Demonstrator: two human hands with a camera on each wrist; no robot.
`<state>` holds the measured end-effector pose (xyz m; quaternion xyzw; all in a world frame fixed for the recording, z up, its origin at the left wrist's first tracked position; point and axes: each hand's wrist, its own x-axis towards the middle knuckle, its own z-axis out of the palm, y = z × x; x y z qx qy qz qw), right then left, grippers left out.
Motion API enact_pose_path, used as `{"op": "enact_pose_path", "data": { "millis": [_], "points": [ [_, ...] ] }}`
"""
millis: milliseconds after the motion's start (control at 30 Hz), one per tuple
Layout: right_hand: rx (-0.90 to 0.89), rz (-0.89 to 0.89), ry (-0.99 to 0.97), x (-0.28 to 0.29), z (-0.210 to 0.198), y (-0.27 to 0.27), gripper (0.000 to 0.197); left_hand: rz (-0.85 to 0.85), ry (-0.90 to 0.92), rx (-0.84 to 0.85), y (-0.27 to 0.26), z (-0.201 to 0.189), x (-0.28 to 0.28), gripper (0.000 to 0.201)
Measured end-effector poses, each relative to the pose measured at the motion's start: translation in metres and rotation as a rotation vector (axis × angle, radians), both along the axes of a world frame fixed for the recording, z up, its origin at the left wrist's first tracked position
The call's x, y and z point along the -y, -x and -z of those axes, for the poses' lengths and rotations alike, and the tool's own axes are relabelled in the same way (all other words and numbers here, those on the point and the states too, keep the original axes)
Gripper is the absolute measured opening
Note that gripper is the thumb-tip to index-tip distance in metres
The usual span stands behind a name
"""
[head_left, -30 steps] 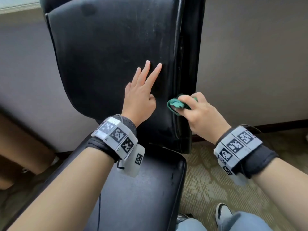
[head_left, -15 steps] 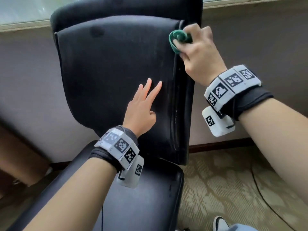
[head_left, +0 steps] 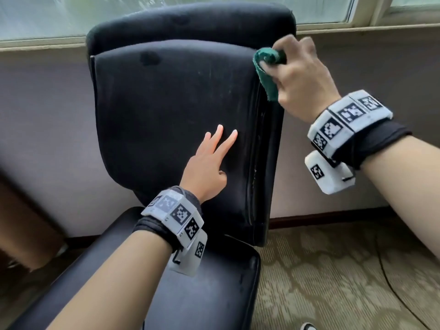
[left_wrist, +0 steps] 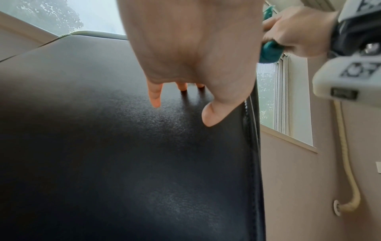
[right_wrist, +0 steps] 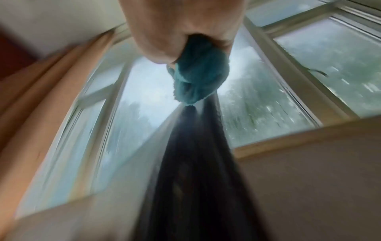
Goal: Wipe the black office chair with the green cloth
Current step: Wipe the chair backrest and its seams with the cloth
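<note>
The black office chair (head_left: pixel 166 110) stood near the wall under the window (head_left: pixel 35 15), with bare carpet (head_left: pixel 333 270) to its right. The right hand (head_left: pixel 302 77) gripped the bunched green cloth (head_left: pixel 266 70) against the backrest's upper right edge. The left hand (head_left: pixel 207 167) lay flat on the backrest, fingers spread.

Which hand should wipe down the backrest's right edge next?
The right hand. It already grips the green cloth at the top right edge of the chair backrest, so it can likely sweep straight down. The left hand holds no cloth and rests open on the backrest's face.
</note>
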<state>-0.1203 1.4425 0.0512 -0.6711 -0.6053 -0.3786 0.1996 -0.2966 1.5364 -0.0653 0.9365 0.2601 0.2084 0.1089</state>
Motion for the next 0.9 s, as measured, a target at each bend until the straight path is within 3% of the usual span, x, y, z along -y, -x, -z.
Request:
{"op": "enact_pose_path", "data": {
  "millis": [167,267,433,633,767,833,900],
  "points": [
    [-0.276,0.107,-0.413,-0.018,-0.044,-0.008,0.041,0.017,-0.021,-0.041,0.004,-0.003,-0.004,0.091],
    [-0.280,0.081,-0.293,-0.015,-0.053,-0.011,0.041,0.023,-0.024,-0.055,0.005,-0.005,-0.004,0.091],
    [0.106,0.102,0.113,-0.013,-0.031,-0.015,0.033,0.035,-0.032,-0.048,0.006,-0.004,-0.007,0.090],
    [0.173,0.068,0.115,-0.016,-0.019,-0.026,0.031,0.041,-0.041,-0.046,0.005,-0.003,-0.008,0.089],
    [0.298,-0.154,0.259,-0.006,0.006,-0.025,0.015,0.039,-0.034,-0.043,0.005,-0.002,-0.008,0.090],
    [0.288,-0.174,0.274,0.004,0.009,-0.025,0.027,0.044,-0.036,-0.053,0.005,-0.002,-0.008,0.090],
    [0.169,-0.094,0.167,0.008,-0.005,-0.024,0.035,0.048,-0.035,-0.059,0.006,-0.003,-0.008,0.090]
  ]
}}
